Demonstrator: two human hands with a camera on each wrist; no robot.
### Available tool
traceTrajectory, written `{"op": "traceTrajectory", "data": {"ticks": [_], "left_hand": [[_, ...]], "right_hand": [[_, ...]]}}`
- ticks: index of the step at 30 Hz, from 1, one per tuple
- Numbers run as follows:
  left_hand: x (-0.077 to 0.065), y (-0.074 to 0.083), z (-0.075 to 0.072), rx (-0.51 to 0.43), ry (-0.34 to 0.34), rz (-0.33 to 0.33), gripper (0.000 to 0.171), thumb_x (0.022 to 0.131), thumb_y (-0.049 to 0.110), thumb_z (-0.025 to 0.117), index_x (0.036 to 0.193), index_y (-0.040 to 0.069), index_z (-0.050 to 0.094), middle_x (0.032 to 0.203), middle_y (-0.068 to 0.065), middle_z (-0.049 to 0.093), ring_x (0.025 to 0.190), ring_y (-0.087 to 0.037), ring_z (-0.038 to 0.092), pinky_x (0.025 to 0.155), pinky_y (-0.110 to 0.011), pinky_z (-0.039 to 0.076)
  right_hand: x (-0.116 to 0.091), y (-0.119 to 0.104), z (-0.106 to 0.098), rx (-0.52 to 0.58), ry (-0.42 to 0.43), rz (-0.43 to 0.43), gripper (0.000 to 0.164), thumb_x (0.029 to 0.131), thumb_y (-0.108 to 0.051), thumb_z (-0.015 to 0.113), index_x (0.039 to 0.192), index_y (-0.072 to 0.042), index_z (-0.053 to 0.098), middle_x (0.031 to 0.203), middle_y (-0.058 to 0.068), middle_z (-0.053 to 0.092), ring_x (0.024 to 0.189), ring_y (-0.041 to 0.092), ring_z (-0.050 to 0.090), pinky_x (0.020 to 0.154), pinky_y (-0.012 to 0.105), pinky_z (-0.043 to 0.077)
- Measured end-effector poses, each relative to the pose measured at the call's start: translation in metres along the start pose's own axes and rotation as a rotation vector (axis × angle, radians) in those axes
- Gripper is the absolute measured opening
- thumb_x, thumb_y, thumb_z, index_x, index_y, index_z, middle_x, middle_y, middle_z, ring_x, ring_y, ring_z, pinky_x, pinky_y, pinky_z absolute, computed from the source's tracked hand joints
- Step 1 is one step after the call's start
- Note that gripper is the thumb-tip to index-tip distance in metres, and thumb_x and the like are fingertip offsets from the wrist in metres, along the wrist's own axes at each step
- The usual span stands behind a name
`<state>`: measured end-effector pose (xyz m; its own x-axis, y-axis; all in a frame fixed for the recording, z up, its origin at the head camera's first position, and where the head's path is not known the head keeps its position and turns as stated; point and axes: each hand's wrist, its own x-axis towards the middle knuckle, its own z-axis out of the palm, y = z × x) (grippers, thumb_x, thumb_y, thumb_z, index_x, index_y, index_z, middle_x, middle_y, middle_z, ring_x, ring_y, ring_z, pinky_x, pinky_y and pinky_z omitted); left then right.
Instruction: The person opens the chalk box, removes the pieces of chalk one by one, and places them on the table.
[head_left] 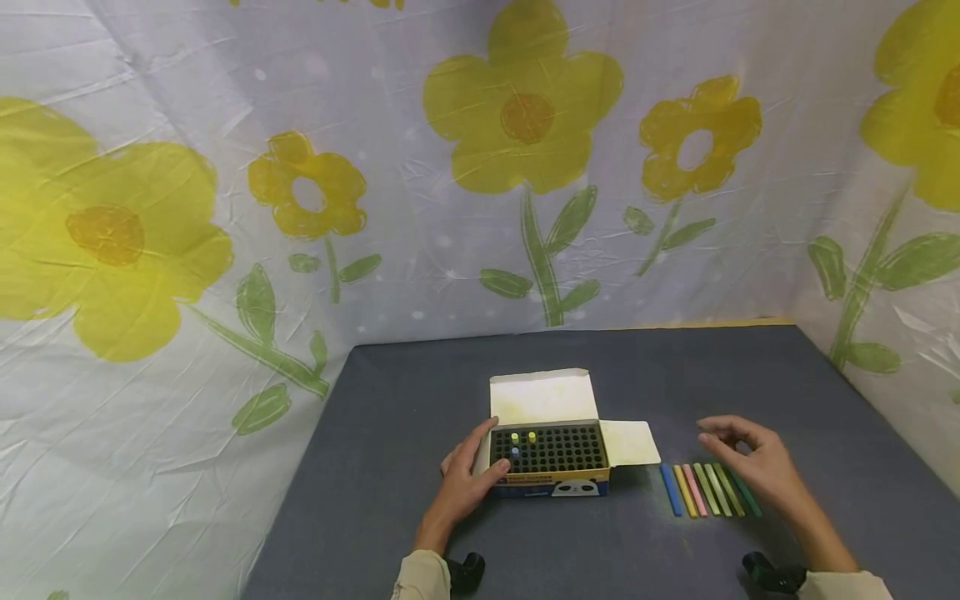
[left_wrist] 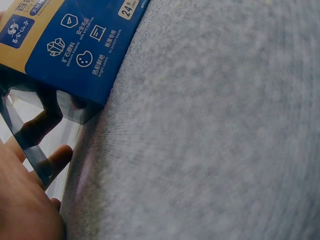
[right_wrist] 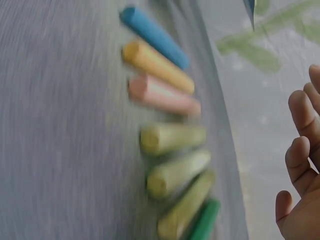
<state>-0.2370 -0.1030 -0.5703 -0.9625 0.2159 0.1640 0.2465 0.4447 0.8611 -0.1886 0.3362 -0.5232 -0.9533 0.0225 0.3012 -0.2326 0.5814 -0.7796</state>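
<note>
An open chalk box [head_left: 551, 482] stands on the dark table, blue and yellow outside. Its black insert [head_left: 570, 450] is full of round holes, and two yellowish chalks [head_left: 532, 437] and a pale blue chalk [head_left: 515, 452] sit upright in it. My left hand [head_left: 467, 482] grips the box's left end, thumb at the front corner. To the right lies a row of chalk sticks: blue [right_wrist: 155, 37], yellow-orange [right_wrist: 159, 67], pink [right_wrist: 162, 95], several light green [right_wrist: 175, 137] and a dark green one [right_wrist: 206, 220]. Above the row's right end hovers my right hand [head_left: 750, 457], fingers loosely bent, nothing visible in them.
The box's white lid [head_left: 543, 396] is folded back, and a side flap [head_left: 630, 442] sticks out right toward the chalk row. The table [head_left: 420, 392] reaches back to a white cloth backdrop [head_left: 420, 275] printed with yellow flowers.
</note>
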Motion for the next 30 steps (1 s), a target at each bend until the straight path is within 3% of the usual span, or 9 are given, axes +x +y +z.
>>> {"op": "traceTrajectory", "data": {"ticks": [17,24,30], "left_hand": [[0.001,-0.002,0.001,0.001,0.0,0.004,0.067,0.093,0.043,0.069,0.153,0.042,0.041,0.159,0.001,0.046,0.14,-0.036,0.042,0.108,-0.064,0.012],[0.001,-0.003,0.002,0.002,0.009,-0.002,0.067,0.092,0.043,0.07,0.153,0.043,0.042,0.158,0.001,0.046,0.141,-0.036,0.04,0.108,-0.066,0.015],[0.0,-0.002,0.001,-0.002,0.01,-0.004,0.067,0.092,0.043,0.07,0.152,0.043,0.043,0.158,0.0,0.046,0.141,-0.036,0.04,0.109,-0.064,0.012]], "right_hand": [[0.021,-0.039,0.052,0.177,0.021,-0.134,0.025,0.097,-0.01,0.069,0.122,-0.009,0.07,0.092,0.006,0.065,0.08,0.01,0.055,0.075,0.027,0.044],[0.028,-0.053,0.073,0.21,-0.001,-0.184,0.027,0.094,-0.006,0.071,0.121,-0.01,0.071,0.088,0.001,0.068,0.075,0.011,0.056,0.073,0.029,0.046],[0.033,-0.063,0.091,0.287,-0.07,-0.195,0.027,0.094,-0.005,0.07,0.122,-0.002,0.069,0.088,0.004,0.067,0.073,0.013,0.057,0.069,0.031,0.048]]}}
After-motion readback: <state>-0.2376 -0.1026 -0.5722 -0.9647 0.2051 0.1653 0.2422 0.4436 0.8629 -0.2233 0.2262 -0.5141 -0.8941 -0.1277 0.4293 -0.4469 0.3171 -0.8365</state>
